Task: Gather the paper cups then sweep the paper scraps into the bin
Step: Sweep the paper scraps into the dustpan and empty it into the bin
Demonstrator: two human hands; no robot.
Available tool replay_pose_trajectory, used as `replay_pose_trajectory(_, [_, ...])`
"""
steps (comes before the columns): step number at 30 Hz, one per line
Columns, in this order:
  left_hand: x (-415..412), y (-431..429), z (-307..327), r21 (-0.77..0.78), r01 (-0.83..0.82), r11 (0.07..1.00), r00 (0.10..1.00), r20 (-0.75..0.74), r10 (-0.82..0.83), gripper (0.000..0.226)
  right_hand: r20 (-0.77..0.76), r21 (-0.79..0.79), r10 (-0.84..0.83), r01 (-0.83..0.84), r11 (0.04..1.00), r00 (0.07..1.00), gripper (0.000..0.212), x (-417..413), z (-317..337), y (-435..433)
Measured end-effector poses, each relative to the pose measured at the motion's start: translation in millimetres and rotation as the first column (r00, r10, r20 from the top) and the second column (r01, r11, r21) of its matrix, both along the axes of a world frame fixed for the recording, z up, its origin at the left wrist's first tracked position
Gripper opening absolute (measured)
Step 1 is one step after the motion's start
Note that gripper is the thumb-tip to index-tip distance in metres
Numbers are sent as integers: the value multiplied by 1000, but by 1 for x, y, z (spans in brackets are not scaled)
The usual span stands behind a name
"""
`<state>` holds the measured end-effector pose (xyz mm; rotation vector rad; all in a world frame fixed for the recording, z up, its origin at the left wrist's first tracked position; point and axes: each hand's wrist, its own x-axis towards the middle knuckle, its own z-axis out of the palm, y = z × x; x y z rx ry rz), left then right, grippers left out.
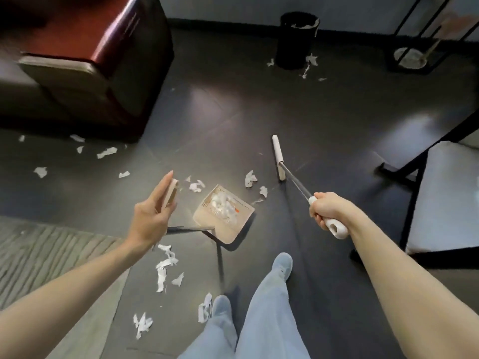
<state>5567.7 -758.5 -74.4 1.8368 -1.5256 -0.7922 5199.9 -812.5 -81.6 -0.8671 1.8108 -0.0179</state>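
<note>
My left hand (150,216) holds the beige grip of the dustpan handle (171,196), fingers stretched up along it. The beige dustpan (228,229) sits low in front of my feet with a heap of white paper scraps (223,206) inside. My right hand (326,213) grips the white handle of the broom. Its white broom head (277,156) rests on the dark floor to the right of the pan. Loose scraps (166,265) lie around the pan and near my shoes. The black bin (295,40) stands far back by the wall. No paper cups are in view.
A red and beige armchair (77,60) fills the upper left, with scraps (106,152) in front of it. More scraps (311,59) lie at the bin's foot. A black-framed chair (445,198) stands at the right, a grey rug (51,255) at the lower left.
</note>
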Motion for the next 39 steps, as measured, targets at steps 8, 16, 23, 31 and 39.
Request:
replay_pose_trajectory(8, [67, 100, 6, -2, -273, 962, 961, 40, 273, 74, -100, 104, 546, -537, 837, 832, 19, 96, -29, 17])
replay_pose_trajectory(16, [51, 190, 3, 1, -599, 801, 801, 9, 599, 73, 174, 213, 467, -496, 842, 867, 25, 100, -11, 58])
replay_pose_trajectory(23, [22, 227, 13, 41, -705, 708, 709, 13, 705, 68, 275, 180, 318, -373, 910, 907, 15, 82, 27, 43])
replay_pose_trajectory(31, [29, 216, 18, -22, -750, 661, 661, 8, 750, 66, 294, 68, 183, -212, 975, 938, 54, 95, 1, 30])
replay_pose_trajectory(39, [72, 153, 0, -23, -698, 716, 716, -24, 697, 66, -52, -104, 584, -586, 804, 810, 18, 159, -36, -9])
